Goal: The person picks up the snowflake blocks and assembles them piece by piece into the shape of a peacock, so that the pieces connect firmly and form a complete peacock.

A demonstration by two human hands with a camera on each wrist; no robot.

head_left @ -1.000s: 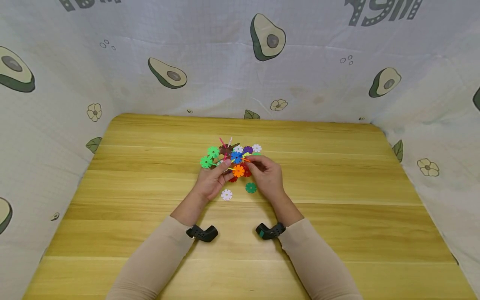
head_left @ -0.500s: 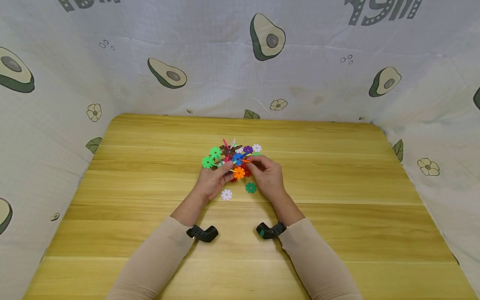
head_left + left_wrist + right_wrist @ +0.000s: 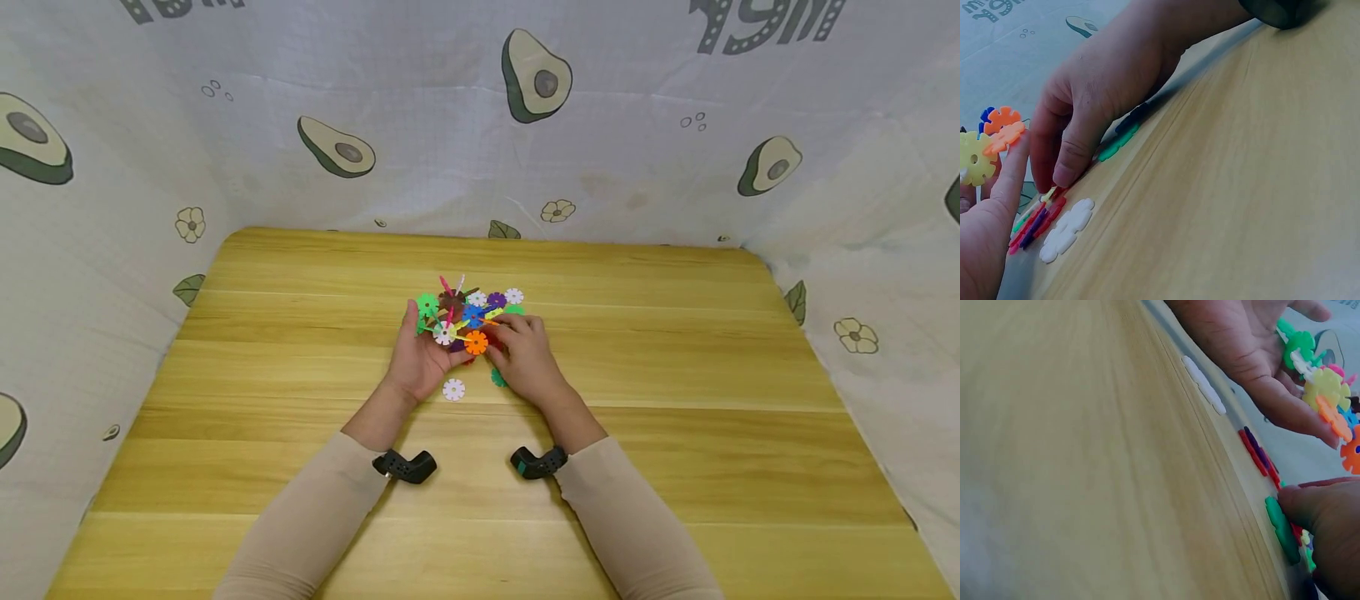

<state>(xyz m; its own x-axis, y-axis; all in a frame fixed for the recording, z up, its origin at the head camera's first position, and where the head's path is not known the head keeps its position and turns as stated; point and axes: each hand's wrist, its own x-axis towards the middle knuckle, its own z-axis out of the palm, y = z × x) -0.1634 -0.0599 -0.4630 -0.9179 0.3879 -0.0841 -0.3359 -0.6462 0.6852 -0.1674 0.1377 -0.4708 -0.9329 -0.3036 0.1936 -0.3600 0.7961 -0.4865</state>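
Plastic disc cluster (image 3: 472,315) on left hand (image 3: 422,358); right hand (image 3: 531,357): hold unclear.

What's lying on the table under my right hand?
In the head view, a green notched disc pokes out from under the right hand. The left wrist view also shows a dark piece there, too blurred to identify. Anything else beneath is covered from above.
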